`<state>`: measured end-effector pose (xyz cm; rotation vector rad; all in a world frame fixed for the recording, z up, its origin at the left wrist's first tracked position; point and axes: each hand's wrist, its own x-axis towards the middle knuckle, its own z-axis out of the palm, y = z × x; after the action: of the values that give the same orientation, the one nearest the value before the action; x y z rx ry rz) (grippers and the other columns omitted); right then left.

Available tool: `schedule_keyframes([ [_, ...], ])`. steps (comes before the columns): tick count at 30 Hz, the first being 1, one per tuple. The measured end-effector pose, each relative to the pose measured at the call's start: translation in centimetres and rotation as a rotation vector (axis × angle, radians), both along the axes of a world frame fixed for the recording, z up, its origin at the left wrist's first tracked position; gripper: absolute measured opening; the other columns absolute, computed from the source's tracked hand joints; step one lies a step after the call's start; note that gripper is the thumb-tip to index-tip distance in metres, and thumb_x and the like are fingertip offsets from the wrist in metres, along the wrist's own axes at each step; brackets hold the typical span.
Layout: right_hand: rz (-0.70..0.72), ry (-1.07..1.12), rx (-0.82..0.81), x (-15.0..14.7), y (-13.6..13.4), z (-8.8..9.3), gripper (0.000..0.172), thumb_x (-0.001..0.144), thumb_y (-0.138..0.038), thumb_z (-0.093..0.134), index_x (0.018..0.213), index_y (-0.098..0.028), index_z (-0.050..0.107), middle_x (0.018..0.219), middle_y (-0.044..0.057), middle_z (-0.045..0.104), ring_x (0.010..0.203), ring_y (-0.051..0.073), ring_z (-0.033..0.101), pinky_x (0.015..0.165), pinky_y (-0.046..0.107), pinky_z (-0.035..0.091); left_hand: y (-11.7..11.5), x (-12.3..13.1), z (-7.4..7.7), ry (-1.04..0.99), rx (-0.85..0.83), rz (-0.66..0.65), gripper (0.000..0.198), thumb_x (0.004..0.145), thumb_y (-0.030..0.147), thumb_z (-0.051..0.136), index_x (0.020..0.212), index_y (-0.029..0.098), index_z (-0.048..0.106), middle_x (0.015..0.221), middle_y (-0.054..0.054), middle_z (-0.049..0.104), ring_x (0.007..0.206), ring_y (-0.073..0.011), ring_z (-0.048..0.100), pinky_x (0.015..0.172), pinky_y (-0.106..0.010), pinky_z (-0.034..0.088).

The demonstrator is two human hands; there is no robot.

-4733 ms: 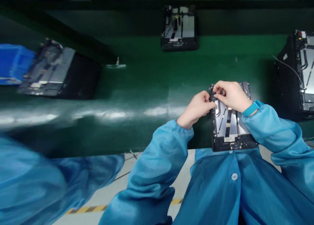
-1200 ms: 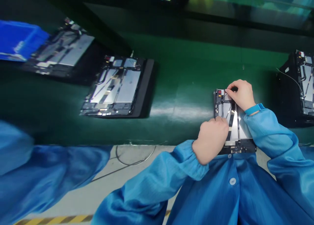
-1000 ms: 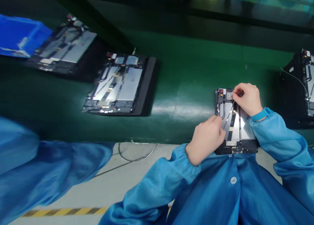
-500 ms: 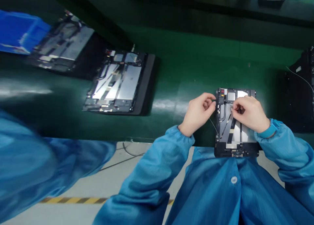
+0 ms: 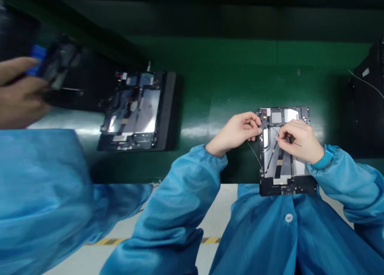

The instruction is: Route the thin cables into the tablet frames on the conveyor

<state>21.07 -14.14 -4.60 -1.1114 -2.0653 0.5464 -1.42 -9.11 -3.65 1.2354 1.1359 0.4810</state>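
Observation:
An opened tablet (image 5: pixel 271 163) lies at the table's front edge before me, its metal plates, ribbon cables and dark circuit parts exposed. My left hand (image 5: pixel 240 131) is at its upper left edge, thumb and forefinger pinched on a thin cable (image 5: pixel 254 153). That cable bows out past the tablet's left side and comes back at the lower left edge. Over the tablet's upper middle, my right hand (image 5: pixel 300 141) pinches a thin dark stretch of cable between thumb and forefinger; its tip sticks out beyond the fingers. The fingertips cover part of the tablet's right half.
A second opened tablet (image 5: pixel 151 111) rests on a dark pad (image 5: pixel 167 111) to the left. Farther left, a co-worker's hand (image 5: pixel 21 93) and blue sleeve (image 5: pixel 45 179) reach over the green table (image 5: pixel 216 91). A black object (image 5: pixel 367 115) with a white wire stands at right.
The view has shifted slightly. My right hand has drawn a little down and left, and more thin cable shows around its fingers. A co-worker's hand has come into view at left.

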Motion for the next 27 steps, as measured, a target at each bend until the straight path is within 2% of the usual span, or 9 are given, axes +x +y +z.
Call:
schedule_keyframes([
  [5,0.026,-0.012,-0.009,-0.1,-0.1,0.0,0.015,0.085,-0.010,0.058,0.077,-0.023,0.058,0.070,-0.002,0.065,0.068,0.015,0.059,0.072,0.030,0.043,-1.1,0.7,-0.1,-0.032,0.014,0.133,0.016,0.077,0.011,0.073,0.083,0.016,0.059,0.069,0.005,0.057,0.051,-0.0052,0.054,0.051,-0.018,0.044],
  [10,0.054,0.008,-0.026,0.1,-0.1,0.0,0.014,0.084,-0.009,0.057,0.078,-0.023,0.058,0.071,-0.002,0.065,0.068,0.015,0.059,0.072,0.030,0.043,-1.2,1.2,0.1,0.010,0.002,0.169,0.015,0.077,0.007,0.069,0.081,0.017,0.057,0.069,0.005,0.056,0.050,-0.0055,0.053,0.051,-0.020,0.043],
  [13,0.068,0.022,-0.029,0.2,0.0,-0.1,0.015,0.080,-0.008,0.057,0.080,-0.023,0.059,0.071,-0.002,0.065,0.068,0.015,0.059,0.072,0.030,0.043,-0.8,1.2,0.4,0.115,0.013,0.129,0.013,0.078,0.008,0.067,0.080,0.017,0.057,0.065,0.006,0.055,0.052,-0.0078,0.054,0.054,-0.022,0.043],
  [15,0.086,0.022,-0.033,0.4,0.0,-0.1,0.015,0.080,-0.007,0.057,0.081,-0.022,0.060,0.071,-0.003,0.065,0.068,0.015,0.059,0.072,0.029,0.043,-0.3,1.0,1.0,0.237,0.090,0.034,0.010,0.079,0.012,0.068,0.078,0.017,0.059,0.063,0.005,0.057,0.056,-0.0101,0.056,0.058,-0.023,0.043],
  [21,0.114,0.015,-0.023,0.6,0.1,-0.5,0.018,0.077,-0.006,0.057,0.083,-0.022,0.061,0.072,-0.003,0.063,0.068,0.015,0.058,0.073,0.030,0.044,2.1,1.5,3.8,0.678,0.528,-0.393,0.013,0.086,0.019,0.066,0.075,0.017,0.070,0.069,-0.001,0.069,0.066,-0.0151,0.060,0.069,-0.027,0.042],
  [24,0.115,0.021,-0.032,0.7,0.2,-0.6,0.018,0.076,-0.006,0.057,0.083,-0.022,0.061,0.071,-0.003,0.063,0.068,0.015,0.058,0.074,0.030,0.044,3.2,2.4,4.7,0.801,0.644,-0.600,0.017,0.087,0.015,0.063,0.076,0.018,0.075,0.072,-0.003,0.072,0.069,-0.0167,0.063,0.070,-0.028,0.042],
  [27,0.105,0.013,-0.046,0.6,0.3,-0.6,0.018,0.075,-0.007,0.057,0.081,-0.023,0.061,0.070,-0.003,0.063,0.068,0.016,0.058,0.074,0.030,0.044,4.1,3.3,5.5,0.871,0.687,-0.747,0.019,0.088,0.014,0.062,0.079,0.018,0.078,0.075,-0.005,0.074,0.071,-0.0181,0.065,0.072,-0.028,0.044],
])
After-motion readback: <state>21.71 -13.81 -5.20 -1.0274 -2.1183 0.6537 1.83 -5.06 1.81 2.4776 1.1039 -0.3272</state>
